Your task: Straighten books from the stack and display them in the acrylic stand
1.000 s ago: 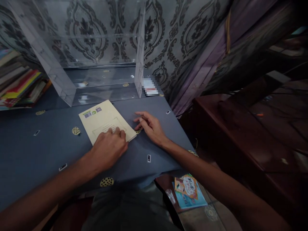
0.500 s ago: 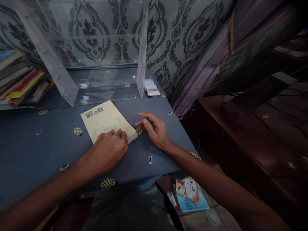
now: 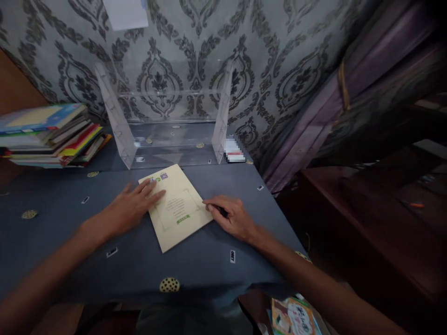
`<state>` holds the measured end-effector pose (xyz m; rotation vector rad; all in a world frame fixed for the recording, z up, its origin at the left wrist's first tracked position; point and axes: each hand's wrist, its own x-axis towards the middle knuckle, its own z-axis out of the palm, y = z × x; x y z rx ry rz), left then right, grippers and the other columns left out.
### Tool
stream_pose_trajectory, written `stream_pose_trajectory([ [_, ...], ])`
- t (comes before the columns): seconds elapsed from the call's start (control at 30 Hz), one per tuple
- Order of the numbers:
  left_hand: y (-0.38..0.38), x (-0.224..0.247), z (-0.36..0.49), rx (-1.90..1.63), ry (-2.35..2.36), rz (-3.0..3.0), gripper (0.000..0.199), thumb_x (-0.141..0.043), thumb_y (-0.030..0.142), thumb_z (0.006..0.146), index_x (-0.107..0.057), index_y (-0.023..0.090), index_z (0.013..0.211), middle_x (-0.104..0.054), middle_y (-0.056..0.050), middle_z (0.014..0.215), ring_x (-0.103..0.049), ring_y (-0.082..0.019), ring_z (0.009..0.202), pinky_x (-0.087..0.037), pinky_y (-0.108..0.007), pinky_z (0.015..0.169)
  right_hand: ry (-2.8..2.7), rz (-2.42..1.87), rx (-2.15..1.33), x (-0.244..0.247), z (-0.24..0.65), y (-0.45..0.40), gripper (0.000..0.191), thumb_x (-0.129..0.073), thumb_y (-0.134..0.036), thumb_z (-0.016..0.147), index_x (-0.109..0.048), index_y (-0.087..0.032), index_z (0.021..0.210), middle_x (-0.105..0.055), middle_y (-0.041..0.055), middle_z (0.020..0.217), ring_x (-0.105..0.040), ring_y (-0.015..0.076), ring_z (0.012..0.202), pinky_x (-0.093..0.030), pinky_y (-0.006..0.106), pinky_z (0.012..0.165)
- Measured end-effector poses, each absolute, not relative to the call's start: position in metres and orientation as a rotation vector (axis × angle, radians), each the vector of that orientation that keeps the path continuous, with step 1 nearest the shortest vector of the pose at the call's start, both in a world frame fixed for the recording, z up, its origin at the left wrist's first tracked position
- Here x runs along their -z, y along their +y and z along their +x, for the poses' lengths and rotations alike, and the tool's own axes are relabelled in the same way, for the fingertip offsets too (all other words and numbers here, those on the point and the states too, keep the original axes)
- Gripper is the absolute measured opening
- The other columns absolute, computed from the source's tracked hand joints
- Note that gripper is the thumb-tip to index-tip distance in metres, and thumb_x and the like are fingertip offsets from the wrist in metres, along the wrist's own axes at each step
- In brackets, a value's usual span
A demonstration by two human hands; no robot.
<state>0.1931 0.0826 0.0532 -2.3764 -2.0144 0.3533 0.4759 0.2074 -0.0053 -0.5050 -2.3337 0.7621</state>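
Observation:
A thin cream-coloured book (image 3: 178, 200) lies at a slant on the blue tablecloth, with a small printed frame of text, a green label and a square code on its cover. My left hand (image 3: 134, 204) rests flat on its upper left part, fingers spread, partly covering the printing near the top. At the book's right edge, my right hand (image 3: 233, 216) has thumb and fingers closed on the corner. A dark patch shows between that thumb and the fingers; I cannot make out whether it is shadow or an object.
Behind the book stands a clear acrylic rack (image 3: 120, 135). A stack of books (image 3: 52, 135) is at the left, and a blurred-out item (image 3: 234, 151) sits right of the rack. Below the table's right front lies a colourful book (image 3: 293, 316). A dark red cabinet (image 3: 349, 223) stands at the right.
My left hand has gone from the book's near edge to its upper left, fingers now spread. My right hand, formerly apart and open, has closed at the right edge. The view has shifted.

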Motion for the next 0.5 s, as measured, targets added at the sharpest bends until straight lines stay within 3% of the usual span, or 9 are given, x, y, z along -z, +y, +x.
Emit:
stream_pose_trajectory([
  [0.1, 0.077, -0.041, 0.179, -0.361, -1.875, -2.454, 0.085, -0.037, -0.007, 0.081, -0.029, 0.034, 0.155, -0.031, -0.010, 0.162, -0.026, -0.032, 0.150, -0.034, -0.059, 0.112, -2.402, -0.433, -0.806, 0.003, 0.462, 0.214, 0.026, -0.051, -0.025, 0.093, -0.072, -0.020, 0.107, -0.076, 0.0108, 0.106, -0.070, 0.0232, 0.099, -0.054, 0.042, 0.090],
  [0.23, 0.086, -0.025, 0.195, -0.264, -1.724, -2.495, 0.077, -0.046, 0.000, 0.088, -0.034, 0.041, 0.152, -0.042, -0.007, 0.157, -0.033, -0.031, 0.147, -0.026, -0.059, 0.118, -2.475, -0.418, -0.898, 0.003, 0.435, 0.228, 0.028, -0.055, -0.027, 0.090, -0.070, -0.020, 0.113, -0.070, 0.0134, 0.125, -0.063, 0.0262, 0.120, -0.048, 0.050, 0.103],
  [0.33, 0.095, -0.014, 0.209, -0.201, -1.674, -2.537, 0.076, -0.052, 0.005, 0.090, -0.033, 0.044, 0.152, -0.046, -0.007, 0.154, -0.037, -0.032, 0.145, -0.026, -0.059, 0.119, -2.462, -0.441, -0.928, 0.006, 0.419, 0.236, 0.028, -0.055, -0.027, 0.090, -0.071, -0.020, 0.112, -0.070, 0.0129, 0.125, -0.061, 0.0262, 0.123, -0.047, 0.050, 0.104],
  [0.5, 0.097, 0.001, 0.206, -0.131, -1.659, -2.503, 0.072, -0.053, 0.006, 0.090, -0.038, 0.043, 0.150, -0.047, -0.011, 0.152, -0.043, -0.039, 0.139, -0.038, -0.063, 0.111, -2.362, -0.434, -0.944, 0.015, 0.416, 0.237, 0.026, -0.055, -0.029, 0.090, -0.073, -0.020, 0.107, -0.070, 0.0130, 0.124, -0.062, 0.0260, 0.121, -0.048, 0.048, 0.104],
])
